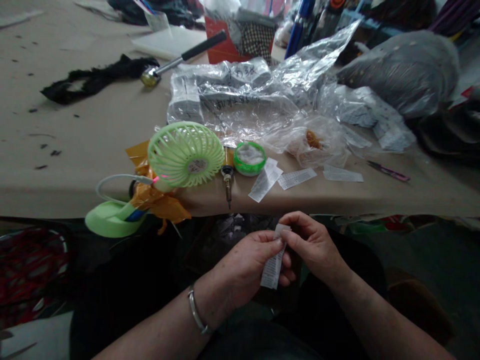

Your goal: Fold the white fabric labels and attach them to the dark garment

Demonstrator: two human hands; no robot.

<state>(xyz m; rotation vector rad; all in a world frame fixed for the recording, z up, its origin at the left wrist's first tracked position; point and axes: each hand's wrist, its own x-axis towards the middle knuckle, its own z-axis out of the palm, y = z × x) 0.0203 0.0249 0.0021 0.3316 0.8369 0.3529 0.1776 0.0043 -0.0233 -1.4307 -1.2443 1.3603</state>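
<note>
Below the table's front edge, my left hand (pixel 258 257) pinches a narrow white printed label strip (pixel 272 270) that hangs down across its fingers. My right hand (pixel 313 242) is closed on the strip's top end, thumb and fingers pressed together. On the table edge beyond my hands lie several more printed labels (pixel 298 177), some overlapping. Left of them sits a round green tub (pixel 249 158) with whitish, fluffy filling. Beside the tub, a dark tool with a thin metal tip (pixel 228 185) points over the edge.
A light green fan (pixel 186 155) with orange tape stands at the table edge. Pink-handled tweezers or snips (pixel 390 171) lie at right. Behind are clear plastic bags of bundled labels (pixel 232 95), a hammer-like tool (pixel 183 57) and black cloth (pixel 97 77). A basket of red pieces (pixel 32 270) stands lower left.
</note>
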